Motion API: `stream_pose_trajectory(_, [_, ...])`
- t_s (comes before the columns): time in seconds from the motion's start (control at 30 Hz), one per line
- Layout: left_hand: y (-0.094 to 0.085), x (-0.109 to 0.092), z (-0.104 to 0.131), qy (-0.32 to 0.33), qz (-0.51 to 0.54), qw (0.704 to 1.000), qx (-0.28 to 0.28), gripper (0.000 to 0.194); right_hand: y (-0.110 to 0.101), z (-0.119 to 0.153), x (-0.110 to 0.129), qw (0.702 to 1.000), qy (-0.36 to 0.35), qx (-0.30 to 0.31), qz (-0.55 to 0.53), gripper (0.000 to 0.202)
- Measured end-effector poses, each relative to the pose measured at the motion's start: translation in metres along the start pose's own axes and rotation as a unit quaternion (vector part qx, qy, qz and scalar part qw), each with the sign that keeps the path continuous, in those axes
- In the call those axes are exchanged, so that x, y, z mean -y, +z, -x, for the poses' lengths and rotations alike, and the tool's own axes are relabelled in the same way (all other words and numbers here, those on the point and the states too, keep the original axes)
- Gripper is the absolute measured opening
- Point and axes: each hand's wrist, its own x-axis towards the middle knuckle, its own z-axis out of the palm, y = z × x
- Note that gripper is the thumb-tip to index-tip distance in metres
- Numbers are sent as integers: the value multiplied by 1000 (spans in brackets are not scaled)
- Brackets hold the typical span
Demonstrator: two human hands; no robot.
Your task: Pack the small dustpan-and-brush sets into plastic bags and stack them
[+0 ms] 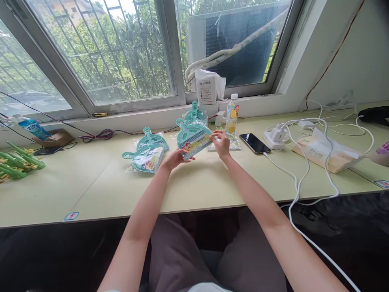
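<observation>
Both hands hold a teal mini dustpan above the table, tilted, with a printed label across its front. My left hand grips its lower left edge, thumb on the front. The fingers of my right hand pinch its upper right corner. To the left, a similar wrapped dustpan lies partly over another teal dustpan. Behind the held one, another teal dustpan in clear wrap is partly hidden. A flat clear-wrapped pack lies beside my right hand, its contents unclear.
Right of my hands lie a phone, a white charger block, white cables and a tissue pack. A drink bottle stands near the sill. Green bundles and a blue bottle are at far left.
</observation>
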Motion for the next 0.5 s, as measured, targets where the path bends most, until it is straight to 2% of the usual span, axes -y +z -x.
stream_pose_trajectory(0.13, [-2,0,2,2,-26,999,22,57,2,2,-1,997,42,36,-50,21])
stream_pose_trajectory(0.23, [-4,-1,3,1,-37,999,19,60,2,1,-4,984,123,66,-110,47])
stream_pose_trajectory(0.3, [-4,-1,2,-1,-44,999,16,61,1,-2,-8,965,188,100,-151,54])
stream_pose_trajectory(0.4, [0,-1,3,8,-53,998,22,56,1,-5,-12,946,213,124,-210,44])
stream_pose_trajectory(0.5, [8,-4,5,56,-62,996,19,55,0,-8,-13,948,208,77,-227,38])
